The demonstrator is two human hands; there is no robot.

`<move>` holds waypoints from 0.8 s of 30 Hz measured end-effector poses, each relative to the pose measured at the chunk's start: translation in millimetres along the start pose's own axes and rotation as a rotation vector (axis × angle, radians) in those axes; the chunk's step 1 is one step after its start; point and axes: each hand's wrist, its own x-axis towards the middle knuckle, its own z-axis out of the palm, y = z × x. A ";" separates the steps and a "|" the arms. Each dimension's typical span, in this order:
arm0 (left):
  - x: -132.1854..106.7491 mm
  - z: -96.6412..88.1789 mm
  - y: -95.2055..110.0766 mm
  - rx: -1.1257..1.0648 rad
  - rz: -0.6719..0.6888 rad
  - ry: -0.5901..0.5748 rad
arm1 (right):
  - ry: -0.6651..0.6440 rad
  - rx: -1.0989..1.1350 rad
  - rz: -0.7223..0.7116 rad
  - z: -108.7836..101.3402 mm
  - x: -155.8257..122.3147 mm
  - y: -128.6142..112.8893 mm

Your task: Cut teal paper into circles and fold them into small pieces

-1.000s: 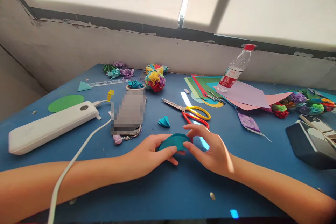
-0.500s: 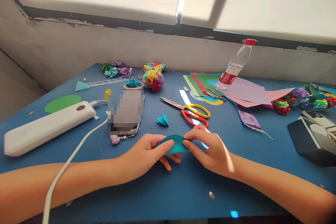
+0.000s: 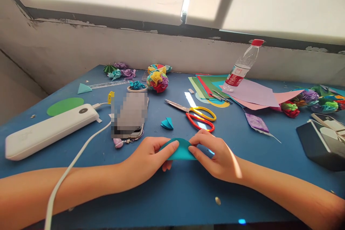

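Observation:
Between my two hands is a teal piece of paper with a curved upper edge and a straight lower edge. My left hand pinches its left part, thumb on top and fingers mostly hidden beneath. At the right end, my right hand grips it between thumb and forefinger. Just beyond the paper lies a small folded teal paper piece. Scissors with one yellow and one red handle rest open past my right hand.
A white power bank and its cable lie at left, the cable crossing over my left forearm. Near it is a blurred-out phone. A plastic bottle stands on coloured paper sheets. A black box sits at right.
The teal paper's lower edge now shows more fully and straighter. My left fingers have drawn back beneath it, while both hands keep their hold in nearly the same place.

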 end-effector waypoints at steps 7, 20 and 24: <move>-2.5 0.6 2.1 0.107 0.040 -0.003 | -0.107 0.146 0.148 -2.0 0.7 -4.7; -10.7 3.2 -0.5 0.489 0.297 -0.079 | -0.263 0.375 0.321 4.6 4.0 -23.0; -8.0 3.1 2.0 0.323 0.151 -0.106 | -0.248 0.340 0.282 3.6 2.3 -24.0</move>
